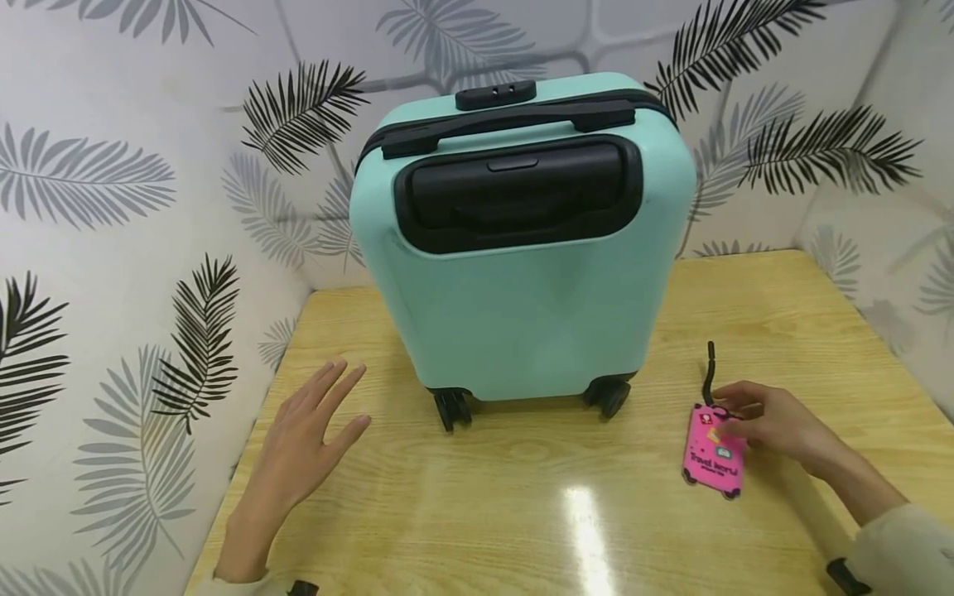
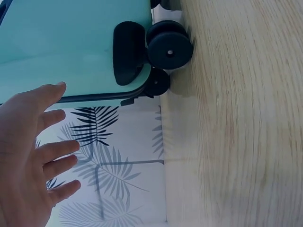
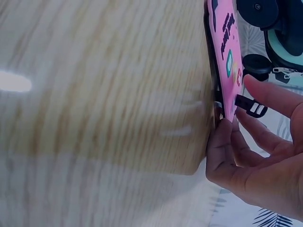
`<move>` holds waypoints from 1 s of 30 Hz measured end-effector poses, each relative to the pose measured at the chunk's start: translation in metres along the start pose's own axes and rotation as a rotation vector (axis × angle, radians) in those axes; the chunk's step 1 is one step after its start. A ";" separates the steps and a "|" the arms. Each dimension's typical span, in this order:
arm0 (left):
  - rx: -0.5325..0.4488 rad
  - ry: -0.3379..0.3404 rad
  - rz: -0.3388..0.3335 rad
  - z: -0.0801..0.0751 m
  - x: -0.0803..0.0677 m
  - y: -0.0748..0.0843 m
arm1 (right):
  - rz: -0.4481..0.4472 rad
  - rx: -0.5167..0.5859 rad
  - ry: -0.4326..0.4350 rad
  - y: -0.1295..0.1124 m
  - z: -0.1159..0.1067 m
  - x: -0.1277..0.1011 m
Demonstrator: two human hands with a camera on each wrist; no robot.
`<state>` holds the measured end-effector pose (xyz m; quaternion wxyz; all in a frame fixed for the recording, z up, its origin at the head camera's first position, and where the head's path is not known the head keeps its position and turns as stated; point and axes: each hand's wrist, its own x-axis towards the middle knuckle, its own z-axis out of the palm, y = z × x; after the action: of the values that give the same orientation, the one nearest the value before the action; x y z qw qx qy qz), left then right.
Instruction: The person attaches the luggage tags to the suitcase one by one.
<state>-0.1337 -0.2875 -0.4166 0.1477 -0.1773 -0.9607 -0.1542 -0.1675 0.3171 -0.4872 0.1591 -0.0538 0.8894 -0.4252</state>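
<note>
A pink luggage tag shaped like a small suitcase, printed "Travel World", is by my right hand at the right of the table. My thumb lies over its face and the fingers curl behind its edge, pinching it. Its black strap points away toward the back. The right wrist view shows the tag edge-on, close over the wood, with a strap end near the thumb. My left hand hovers with fingers extended, left of a mint-green suitcase, holding nothing.
The suitcase stands upright on its black wheels, with a black top handle and a retracted pull handle. The wood-grain table meets a feather-patterned wall at the back and left.
</note>
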 end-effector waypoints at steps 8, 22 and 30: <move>-0.112 -0.100 -0.090 -0.003 -0.004 0.011 | -0.032 -0.059 0.030 0.000 0.002 0.004; -0.169 -0.143 -0.126 -0.005 -0.006 0.031 | -0.061 -0.070 0.041 -0.002 0.007 0.010; -0.283 -0.147 -0.161 0.001 0.001 0.052 | -0.035 -0.088 0.069 0.000 0.007 0.010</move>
<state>-0.1151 -0.2406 -0.4042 0.0377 -0.1294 -0.9487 -0.2859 -0.1743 0.3093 -0.4937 0.1184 -0.0618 0.9111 -0.3901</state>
